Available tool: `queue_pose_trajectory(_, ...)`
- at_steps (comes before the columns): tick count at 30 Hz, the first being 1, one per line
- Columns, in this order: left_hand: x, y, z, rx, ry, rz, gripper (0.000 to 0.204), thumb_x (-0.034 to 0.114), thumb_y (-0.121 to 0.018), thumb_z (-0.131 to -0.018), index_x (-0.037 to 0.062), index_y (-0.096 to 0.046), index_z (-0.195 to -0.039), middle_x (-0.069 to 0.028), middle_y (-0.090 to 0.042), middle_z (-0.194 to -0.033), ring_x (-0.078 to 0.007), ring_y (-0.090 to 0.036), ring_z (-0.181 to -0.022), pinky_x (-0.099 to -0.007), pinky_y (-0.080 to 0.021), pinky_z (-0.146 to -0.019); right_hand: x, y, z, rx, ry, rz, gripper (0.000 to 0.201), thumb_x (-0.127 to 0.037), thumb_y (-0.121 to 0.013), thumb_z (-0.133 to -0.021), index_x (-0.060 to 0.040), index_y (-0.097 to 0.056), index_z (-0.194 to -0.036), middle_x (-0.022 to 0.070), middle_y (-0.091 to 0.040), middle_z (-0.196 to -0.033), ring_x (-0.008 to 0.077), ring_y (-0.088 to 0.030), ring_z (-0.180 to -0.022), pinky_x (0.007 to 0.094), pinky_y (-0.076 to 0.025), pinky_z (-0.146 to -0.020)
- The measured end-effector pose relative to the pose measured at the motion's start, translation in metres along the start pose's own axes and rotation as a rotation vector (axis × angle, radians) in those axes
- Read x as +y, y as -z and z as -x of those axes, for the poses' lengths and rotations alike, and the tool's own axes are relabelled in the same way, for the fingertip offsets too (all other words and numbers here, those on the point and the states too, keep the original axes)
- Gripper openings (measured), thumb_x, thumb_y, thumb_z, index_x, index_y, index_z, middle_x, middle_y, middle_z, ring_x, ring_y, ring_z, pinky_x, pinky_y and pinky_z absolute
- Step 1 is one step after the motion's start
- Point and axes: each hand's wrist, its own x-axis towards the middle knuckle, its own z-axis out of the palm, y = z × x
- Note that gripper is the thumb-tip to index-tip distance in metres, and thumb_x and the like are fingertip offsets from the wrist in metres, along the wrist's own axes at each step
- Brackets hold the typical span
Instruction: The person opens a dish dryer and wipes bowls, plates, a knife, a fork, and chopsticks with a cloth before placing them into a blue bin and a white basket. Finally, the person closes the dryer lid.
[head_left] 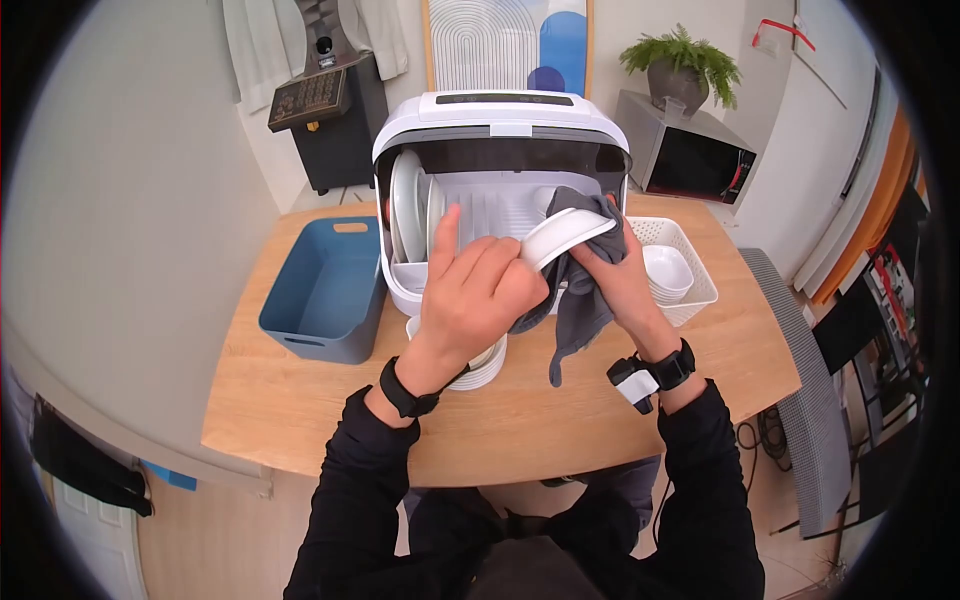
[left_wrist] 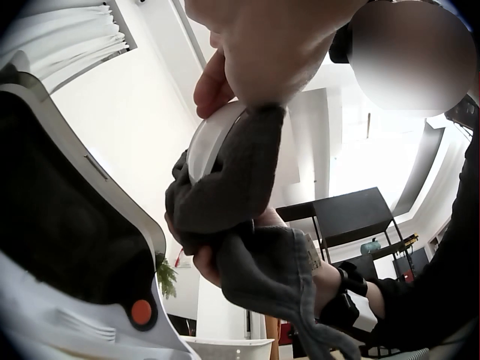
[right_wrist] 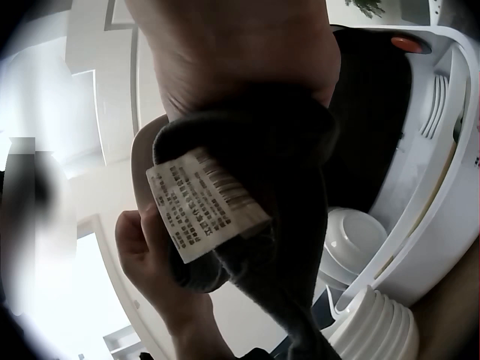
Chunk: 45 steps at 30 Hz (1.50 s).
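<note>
My left hand (head_left: 480, 300) grips one end of a white bowl (head_left: 562, 236) that is tilted on its side, with one finger pointing up. A dark grey cloth (head_left: 585, 312) is wrapped over the bowl's other end. My right hand (head_left: 622, 278) holds the bowl through this cloth, whose loose end hangs down. In the left wrist view, the bowl's white edge (left_wrist: 206, 146) shows between the left fingers and the cloth folds. A printed label (right_wrist: 206, 202) on the cloth faces the right wrist camera. Both hands are in front of an open white dish cabinet (head_left: 500, 108).
White plates (head_left: 408, 205) stand upright inside the cabinet's left side. Stacked white bowls (head_left: 485, 374) sit below my left hand. A blue bin (head_left: 325, 280) is at left; a white basket (head_left: 706, 290) with bowls (head_left: 667, 272) is at right. Behind it stands a microwave (head_left: 690, 155).
</note>
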Motion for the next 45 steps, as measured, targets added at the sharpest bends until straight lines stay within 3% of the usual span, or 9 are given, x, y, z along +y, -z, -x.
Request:
queue_pose_trajectory(7,-0.002,0.011,-0.01,-0.199,0.167,-0.081,0.024,0.014,-0.078,-0.07,0.0107,-0.053,-0.07,0.0006,-0.06,-0.067,-0.02,-0.059,-0.061,-0.0564,-0.035,-0.106,-0.015,0.003,-0.002,0.17,0.381,0.502,0.043,-0.01,-0.08,-0.077,-0.0067,-0.062,-0.116,0.0085,-0.068,-0.103,0.0213,-0.068,-0.093,0.0311,-0.053,-0.084)
queue_pose_trajectory(10,0.0,0.02,-0.007,-0.391,0.261,-0.131,0.024,0.017,-0.079,-0.071,0.0109,-0.055,-0.07,-0.0004,-0.057,-0.061,-0.0211,-0.058,-0.062,-0.0543,-0.037,-0.102,-0.029,0.007,-0.004,0.089,0.786,0.95,0.044,-0.004,-0.078,-0.068,-0.013,-0.067,-0.109,0.0075,-0.067,-0.097,0.0262,-0.067,-0.085,0.0336,-0.055,-0.077)
queue_pose_trajectory(14,0.016,0.021,-0.003,-0.579,0.291,-0.283,0.02,0.014,-0.077,-0.072,0.0093,-0.058,-0.074,-0.0017,-0.056,-0.059,-0.0223,-0.059,-0.066,-0.0516,-0.037,-0.102,-0.028,-0.001,-0.004,0.085,1.009,1.0,0.043,-0.006,-0.076,-0.063,-0.0152,-0.069,-0.105,0.0052,-0.067,-0.098,0.0247,-0.067,-0.083,0.0341,-0.054,-0.068)
queue_pose_trajectory(20,0.007,0.021,-0.007,-0.411,0.338,-0.133,0.012,0.004,-0.068,-0.077,0.0057,-0.061,-0.087,-0.0045,-0.055,-0.06,-0.0237,-0.059,-0.067,-0.0507,-0.036,-0.103,-0.015,-0.004,-0.002,0.128,0.944,0.701,0.057,-0.001,-0.079,-0.061,-0.0119,-0.064,-0.115,0.0095,-0.067,-0.109,0.0311,-0.066,-0.095,0.0363,-0.055,-0.077)
queue_pose_trajectory(22,0.003,0.016,-0.006,-0.302,0.351,-0.011,0.013,0.002,-0.065,-0.079,0.0049,-0.062,-0.091,-0.0054,-0.057,-0.062,-0.0246,-0.059,-0.067,-0.0511,-0.035,-0.105,-0.003,0.0,0.0,0.1,0.817,0.533,0.063,0.004,-0.079,-0.062,-0.0069,-0.059,-0.121,0.0123,-0.066,-0.116,0.0316,-0.064,-0.108,0.0376,-0.051,-0.093)
queue_pose_trajectory(28,-0.005,0.005,0.003,-0.301,0.528,0.367,0.019,0.004,-0.064,-0.082,0.0057,-0.066,-0.102,-0.0067,-0.063,-0.068,-0.0262,-0.06,-0.067,-0.0519,-0.034,-0.106,0.002,-0.013,0.004,0.153,0.408,0.202,0.053,0.003,-0.077,-0.074,-0.0032,-0.057,-0.122,0.0097,-0.063,-0.121,0.0233,-0.059,-0.116,0.0366,-0.045,-0.102)
queue_pose_trajectory(33,-0.008,0.014,0.0,-0.444,0.473,0.186,0.025,0.009,-0.07,-0.08,0.0085,-0.068,-0.106,-0.0059,-0.064,-0.069,-0.0254,-0.061,-0.069,-0.0531,-0.034,-0.106,-0.022,-0.017,0.004,0.119,0.495,0.33,0.05,0.004,-0.075,-0.071,-0.0063,-0.062,-0.118,0.0086,-0.068,-0.112,0.0237,-0.065,-0.105,0.0346,-0.049,-0.096)
queue_pose_trajectory(37,-0.001,0.013,0.002,-0.499,0.461,0.024,0.029,0.013,-0.072,-0.079,0.0094,-0.068,-0.107,-0.0058,-0.063,-0.069,-0.0251,-0.062,-0.069,-0.0537,-0.034,-0.105,-0.021,-0.009,-0.007,0.094,0.904,0.873,0.049,0.001,-0.076,-0.062,-0.0139,-0.07,-0.108,0.0067,-0.069,-0.107,0.0263,-0.068,-0.091,0.0347,-0.055,-0.071)
queue_pose_trajectory(45,0.008,0.006,0.008,-0.532,0.412,-0.024,0.026,0.014,-0.064,-0.087,0.0062,-0.065,-0.111,-0.0077,-0.062,-0.067,-0.0268,-0.061,-0.068,-0.0534,-0.036,-0.103,-0.021,-0.004,-0.005,0.11,0.839,0.754,0.048,0.003,-0.075,-0.066,-0.0121,-0.068,-0.111,0.0076,-0.069,-0.103,0.0278,-0.067,-0.093,0.0342,-0.054,-0.081)
